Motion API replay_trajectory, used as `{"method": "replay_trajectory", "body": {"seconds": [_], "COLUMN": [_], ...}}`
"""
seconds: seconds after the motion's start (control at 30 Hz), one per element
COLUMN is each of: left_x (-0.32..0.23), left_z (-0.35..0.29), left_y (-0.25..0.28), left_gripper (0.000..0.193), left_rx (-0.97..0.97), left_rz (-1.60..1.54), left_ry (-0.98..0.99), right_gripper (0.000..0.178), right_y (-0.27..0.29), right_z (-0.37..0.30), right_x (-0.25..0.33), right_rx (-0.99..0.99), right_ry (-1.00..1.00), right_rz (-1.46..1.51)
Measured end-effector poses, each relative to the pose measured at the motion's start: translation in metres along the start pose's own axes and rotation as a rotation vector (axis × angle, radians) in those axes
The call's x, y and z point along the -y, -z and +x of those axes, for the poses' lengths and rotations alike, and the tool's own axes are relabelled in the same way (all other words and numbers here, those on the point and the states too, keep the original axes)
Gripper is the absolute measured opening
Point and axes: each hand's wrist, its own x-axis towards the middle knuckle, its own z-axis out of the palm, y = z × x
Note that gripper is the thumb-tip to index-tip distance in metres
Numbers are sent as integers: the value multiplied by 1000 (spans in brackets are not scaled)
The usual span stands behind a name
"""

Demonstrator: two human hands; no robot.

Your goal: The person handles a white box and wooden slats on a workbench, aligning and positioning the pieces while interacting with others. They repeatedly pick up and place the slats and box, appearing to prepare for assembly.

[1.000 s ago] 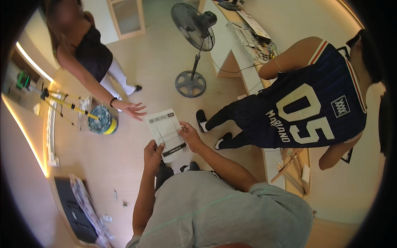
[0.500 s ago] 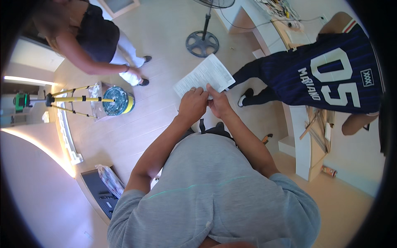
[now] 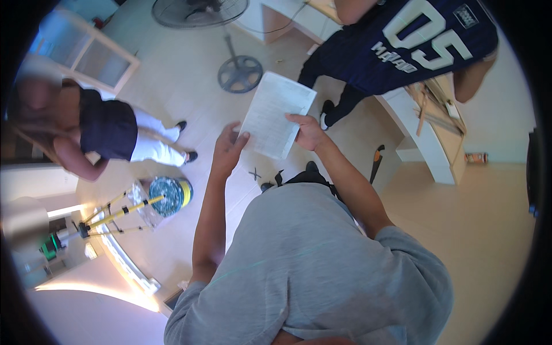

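A white printed booklet or stack of paper sheets point(image 3: 277, 112) is held out in front of my waist, its print too blurred to read. My right hand point(image 3: 310, 133) grips its right edge, thumb lying on top and the other fingers mostly hidden beneath. At the lower left edge is my left hand point(image 3: 228, 150), its thumb over the margin and its fingers loosely curled beside the paper. How firmly the left hand holds it is hard to see.
One person point(image 3: 106, 123) stands at left, another in a dark jersey point(image 3: 402, 49) at upper right by a white counter point(image 3: 414, 135) with wood strips. Around are a standing fan point(image 3: 240, 73), a bucket point(image 3: 167, 195), a yellow-legged tripod point(image 3: 118, 215) and an orange-handled tool point(image 3: 376, 161).
The paper has turned more upright and shows more of its face. My hands have moved apart, the left to its left edge. The view has swung; the person at left has lowered an arm.
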Motion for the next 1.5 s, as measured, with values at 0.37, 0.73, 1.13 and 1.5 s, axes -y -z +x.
{"method": "replay_trajectory", "body": {"seconds": [0.37,0.73,1.13,1.5], "left_x": [33,22,-26,8], "left_z": [6,52,15,-30], "left_y": [-78,-128,-145,-172], "left_gripper": [12,14,31,23], "left_rx": [22,13,-174,-493], "left_rz": [-259,-574,-941,-462], "left_ry": [273,229,222,217], "right_gripper": [35,16,17,41], "right_y": [47,91,89,72], "right_z": [-76,-62,19,26], "right_x": [-25,52,90,77], "right_rx": [-236,-260,33,115], "right_ry": [57,770,820,91], "right_rz": [-463,-984,-832,55]}}
